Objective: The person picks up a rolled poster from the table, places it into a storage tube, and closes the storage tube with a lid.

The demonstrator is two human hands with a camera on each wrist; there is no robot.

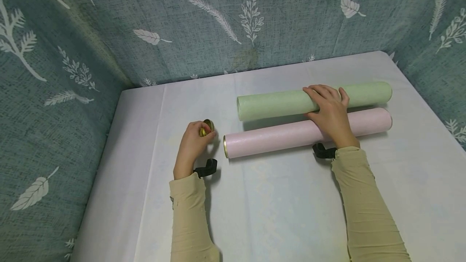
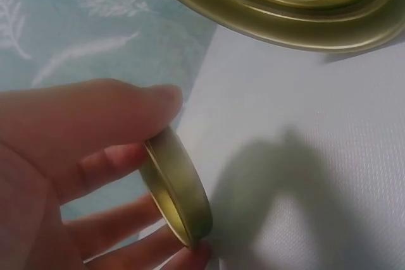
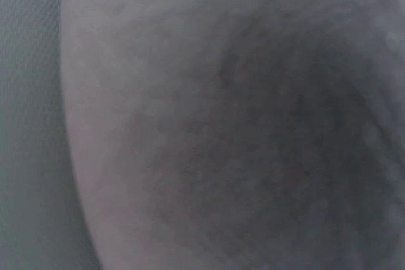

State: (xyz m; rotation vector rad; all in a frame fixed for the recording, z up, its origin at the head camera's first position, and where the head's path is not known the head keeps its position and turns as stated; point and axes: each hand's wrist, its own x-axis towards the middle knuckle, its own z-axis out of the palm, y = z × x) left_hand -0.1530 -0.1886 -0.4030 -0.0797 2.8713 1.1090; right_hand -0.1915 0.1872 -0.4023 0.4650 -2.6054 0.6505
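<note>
My left hand (image 1: pixel 193 140) pinches a small gold metal lid (image 2: pixel 180 188) between thumb and fingers, held on edge left of the pink tube's end. The pink tube (image 1: pixel 269 138) lies lengthwise across the table, and a recessed gold cap (image 2: pixel 304 4) fills its left end. Behind it is a pale green tube (image 1: pixel 271 104), roughly parallel. My right hand (image 1: pixel 329 110) grips the green tube near its middle, fingers curled over the top and thumb on the near side; its wrist passes above the pink tube. The right wrist view shows mostly a dark, blurred surface close up.
A white cloth covers the table (image 1: pixel 276 205). Teal curtains with white leaf prints (image 1: pixel 174 23) hang behind it and at both sides. A black wrist mount (image 1: pixel 207 167) sits on the left wrist, another (image 1: pixel 323 151) on the right, close to the pink tube.
</note>
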